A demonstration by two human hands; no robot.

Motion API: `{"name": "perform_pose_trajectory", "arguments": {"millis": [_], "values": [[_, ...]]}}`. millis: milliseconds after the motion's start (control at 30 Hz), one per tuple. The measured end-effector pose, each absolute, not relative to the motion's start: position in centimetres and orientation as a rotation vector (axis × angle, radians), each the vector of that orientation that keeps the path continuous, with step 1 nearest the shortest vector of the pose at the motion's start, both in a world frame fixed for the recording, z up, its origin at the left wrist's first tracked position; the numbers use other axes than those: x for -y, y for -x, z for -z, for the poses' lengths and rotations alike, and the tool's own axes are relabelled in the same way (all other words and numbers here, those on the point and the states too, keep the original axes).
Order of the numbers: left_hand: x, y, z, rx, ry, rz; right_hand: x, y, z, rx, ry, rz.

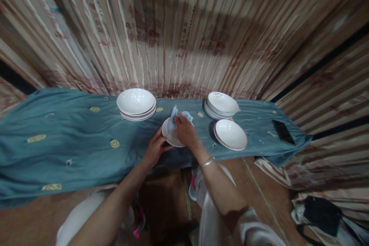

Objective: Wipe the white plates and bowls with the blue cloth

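Observation:
My left hand point(157, 145) grips the lower left rim of a white bowl point(170, 132), which is tilted above the table's front part. With my right hand point(186, 128) I press a light blue cloth point(176, 114) against the bowl; some of the cloth sticks out past the far rim. My right forearm and hand cover the bowl's right side. To the left stands a stack of white bowls point(136, 102), the lower ones showing red rims. On the right are a stack of bowls with a flower print point(222, 103) and a shorter stack of red-rimmed bowls point(231, 134).
A teal cloth with yellow pineapple prints point(86, 134) covers the long, narrow table. Near its right end lies a black phone point(283, 132). Patterned curtains point(178, 38) hang right behind it. On the floor at the lower right sits a black bag point(323, 215).

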State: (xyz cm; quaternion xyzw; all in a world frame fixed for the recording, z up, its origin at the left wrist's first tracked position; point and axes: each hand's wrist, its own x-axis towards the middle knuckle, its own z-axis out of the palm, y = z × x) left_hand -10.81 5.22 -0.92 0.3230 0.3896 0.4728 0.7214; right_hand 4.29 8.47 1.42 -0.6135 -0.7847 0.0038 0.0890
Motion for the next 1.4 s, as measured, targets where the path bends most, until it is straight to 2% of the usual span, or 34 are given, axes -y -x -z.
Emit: {"name": "perform_pose_trajectory", "arguments": {"millis": [467, 667, 867, 1400], "values": [[-5.4, 10.7, 0.9, -0.893, -0.688, -1.041, -4.3, -7.0, -4.0, 2.419, 2.074, -0.109], [-5.4, 10.6, 0.8, -0.908, -0.669, -1.049, -3.2, -8.3, -4.9, 2.52, 1.753, -0.404], [-5.5, 10.7, 1.2, -0.901, -0.656, -1.043, -2.9, -7.8, -3.9, 2.38, 1.505, -0.643], [-6.0, 10.7, 2.5, -0.942, -0.491, -1.061, -3.9, -2.3, -2.6, 2.315, 1.335, -0.45]]}}
